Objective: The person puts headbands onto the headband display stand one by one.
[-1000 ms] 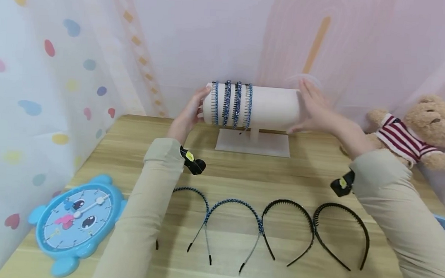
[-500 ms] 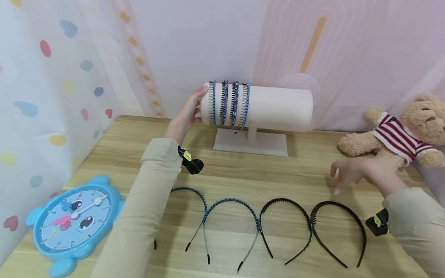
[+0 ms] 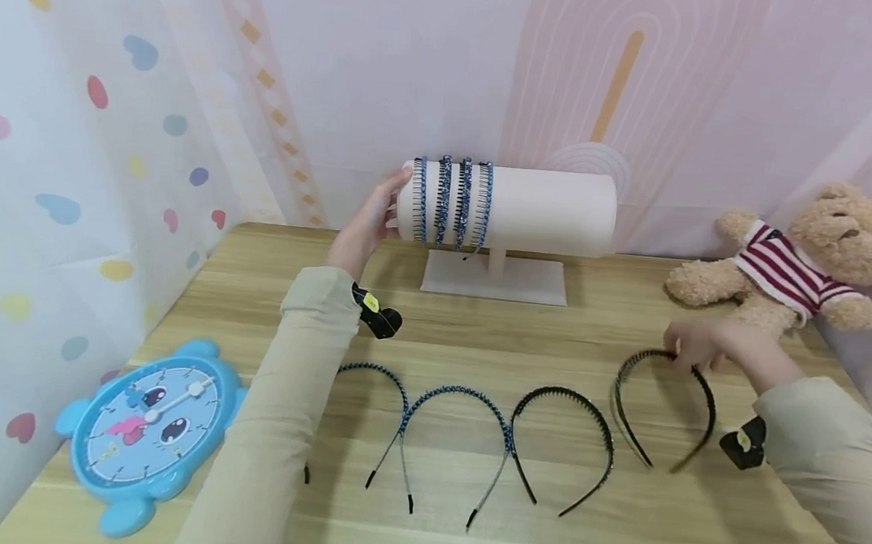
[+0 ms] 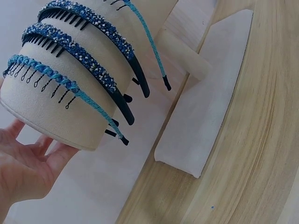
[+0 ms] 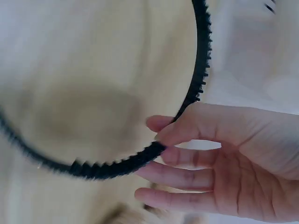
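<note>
My right hand (image 3: pixel 705 342) pinches a black toothed headband (image 3: pixel 709 406) near the top of its arch, between thumb and fingers. In the right wrist view the other fingers of that hand lie fairly straight behind the band. My left hand (image 3: pixel 368 220) rests against the left end of a white headband display roll (image 3: pixel 548 212), its fingers extended in the left wrist view. Around the roll's left half sit several blue headbands, among them a glittery one (image 4: pixel 70 44) and a braided one (image 4: pixel 46 70). The roll stands on a flat white base (image 3: pixel 494 279).
On the wooden table (image 3: pixel 550 334) lie another black headband (image 3: pixel 607 442) and a blue braided headband (image 3: pixel 460 391). A further blue headband (image 3: pixel 373 368) is partly hidden by my left sleeve. A blue toy clock (image 3: pixel 151 430) lies left; a teddy bear (image 3: pixel 787 263) sits right.
My right hand has left the roll's right end, come down toward the right side of the table and picked up the rightmost black headband. The left hand stays at the roll.
</note>
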The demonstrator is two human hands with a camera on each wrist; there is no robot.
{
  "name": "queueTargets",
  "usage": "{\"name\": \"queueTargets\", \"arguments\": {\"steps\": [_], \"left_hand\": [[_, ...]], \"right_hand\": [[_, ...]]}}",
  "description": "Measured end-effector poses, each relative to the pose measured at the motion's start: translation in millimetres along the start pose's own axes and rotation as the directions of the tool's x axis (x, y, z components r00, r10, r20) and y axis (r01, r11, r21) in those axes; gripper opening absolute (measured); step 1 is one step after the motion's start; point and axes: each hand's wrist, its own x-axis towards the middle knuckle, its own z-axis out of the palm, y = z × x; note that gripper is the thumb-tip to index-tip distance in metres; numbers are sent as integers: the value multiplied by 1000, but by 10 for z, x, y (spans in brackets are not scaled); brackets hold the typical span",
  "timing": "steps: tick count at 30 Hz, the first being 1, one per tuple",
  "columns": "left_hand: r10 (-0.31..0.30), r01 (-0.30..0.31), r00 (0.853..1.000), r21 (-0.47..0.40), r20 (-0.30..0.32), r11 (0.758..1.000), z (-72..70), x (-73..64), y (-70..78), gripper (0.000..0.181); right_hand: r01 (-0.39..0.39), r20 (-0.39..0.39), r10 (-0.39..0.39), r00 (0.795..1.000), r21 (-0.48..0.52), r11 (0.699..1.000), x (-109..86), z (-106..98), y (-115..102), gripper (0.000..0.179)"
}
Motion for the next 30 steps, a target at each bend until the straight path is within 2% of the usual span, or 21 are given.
{"name": "queueTargets", "arguments": {"steps": [4,5,7,10,13,17,18,20,22,24,26,28,30], "left_hand": [[1,-1,1000,2,0,1000,14,-36,26,63],[2,-2,1000,4,0,1000,18,-46,33,63],[6,-6,1000,5,-2,1000,27,-65,43,63],[4,-4,1000,8,-4,1000,36,-87,51,62],[1,-1,1000,7,-3,1000,36,-96,51,62],[7,-7,1000,-2,5,1000,38,-91,52,62],[7,-7,1000,-2,7,1000,39,-90,53,62],[9,-9,1000,-3,8,1000,39,-89,55,62],[8,-8,1000,1,9,1000,35,-90,59,62],[7,-7,1000,5,13,1000,28,-84,60,62],[4,-4,1000,6,18,1000,23,-87,60,62],[2,-2,1000,-1,18,1000,27,-86,56,62],[-1,1,1000,-3,18,1000,35,-90,51,62]], "right_hand": [[48,-141,-37,989,79,996,-103,-255,85,31],[58,-189,-37,981,108,992,-125,-315,97,31],[84,-309,-24,951,182,980,-157,-417,102,34],[110,-475,36,879,276,955,-175,-525,38,43],[142,-598,113,793,362,921,-163,-584,-92,55],[224,-714,178,677,430,874,-138,-641,-318,61],[230,-740,183,647,418,879,-132,-657,-381,62],[268,-780,187,598,414,870,-108,-698,-505,61],[305,-809,177,561,401,864,-72,-742,-619,59],[310,-823,173,542,387,868,-34,-791,-727,58],[333,-826,167,538,391,858,15,-839,-817,56],[340,-820,164,548,397,852,61,-875,-882,57],[321,-814,170,556,398,859,97,-895,-920,61]]}}
